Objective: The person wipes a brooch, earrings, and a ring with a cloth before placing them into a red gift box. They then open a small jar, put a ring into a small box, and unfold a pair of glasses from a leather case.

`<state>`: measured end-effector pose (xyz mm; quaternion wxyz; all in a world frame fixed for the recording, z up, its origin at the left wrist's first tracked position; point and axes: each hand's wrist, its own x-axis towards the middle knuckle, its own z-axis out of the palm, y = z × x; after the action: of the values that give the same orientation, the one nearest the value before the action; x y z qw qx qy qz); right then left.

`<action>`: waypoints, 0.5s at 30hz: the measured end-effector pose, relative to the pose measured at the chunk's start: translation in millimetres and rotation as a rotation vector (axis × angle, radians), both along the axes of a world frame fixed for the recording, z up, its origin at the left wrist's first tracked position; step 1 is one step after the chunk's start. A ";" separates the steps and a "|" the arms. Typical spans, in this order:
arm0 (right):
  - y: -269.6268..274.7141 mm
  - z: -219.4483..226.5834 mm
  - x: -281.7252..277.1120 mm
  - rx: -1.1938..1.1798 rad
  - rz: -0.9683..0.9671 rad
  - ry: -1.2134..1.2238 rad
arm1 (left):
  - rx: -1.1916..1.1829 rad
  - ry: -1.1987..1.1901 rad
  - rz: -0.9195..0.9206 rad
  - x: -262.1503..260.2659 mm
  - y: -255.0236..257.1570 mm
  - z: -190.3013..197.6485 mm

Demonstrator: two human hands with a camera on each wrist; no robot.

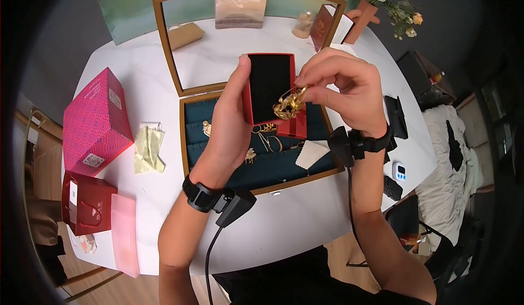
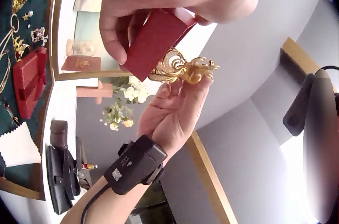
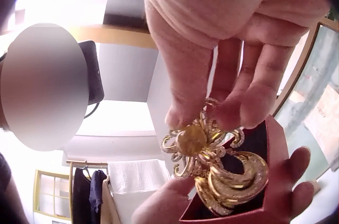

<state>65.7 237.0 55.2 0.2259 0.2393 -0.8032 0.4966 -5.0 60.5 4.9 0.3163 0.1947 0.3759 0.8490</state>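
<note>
My left hand (image 1: 226, 122) grips a small red jewelry box (image 1: 270, 78) with a black lining, its thumb along one long side. In the right hand (image 1: 349, 89), thumb and fingers pinch an ornate gold brooch (image 1: 288, 106) over the lower end of the box. Curled gold loops and a round amber-like stone show on the brooch (image 3: 222, 163) in the right wrist view. Beneath both hands lies a wooden display case (image 1: 262, 187) lined in dark teal, its glass lid raised. A red box lid with a bow (image 2: 30, 83) rests inside it.
Several gold pieces and a pale cloth (image 1: 313, 155) lie in the case. Left of it stand a pink patterned box (image 1: 98, 122), a crumpled cream cloth (image 1: 148, 148) and a red gift bag (image 1: 90, 202). A small white timer (image 1: 399, 171) sits at the table's right.
</note>
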 end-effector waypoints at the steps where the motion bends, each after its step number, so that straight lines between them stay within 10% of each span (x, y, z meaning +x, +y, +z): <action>1: -2.5 -1.4 -0.1 -0.108 -0.019 -0.061 | -0.022 0.027 0.014 0.6 0.6 -0.4; 15: -8.7 -6.7 -7.5 0.087 -0.252 -0.103 | -0.037 -0.019 -0.017 5.6 0.7 0.9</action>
<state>58.2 228.2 48.5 0.2344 0.1204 -0.8583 0.4404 0.5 61.2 5.7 0.3307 0.1842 0.3870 0.8408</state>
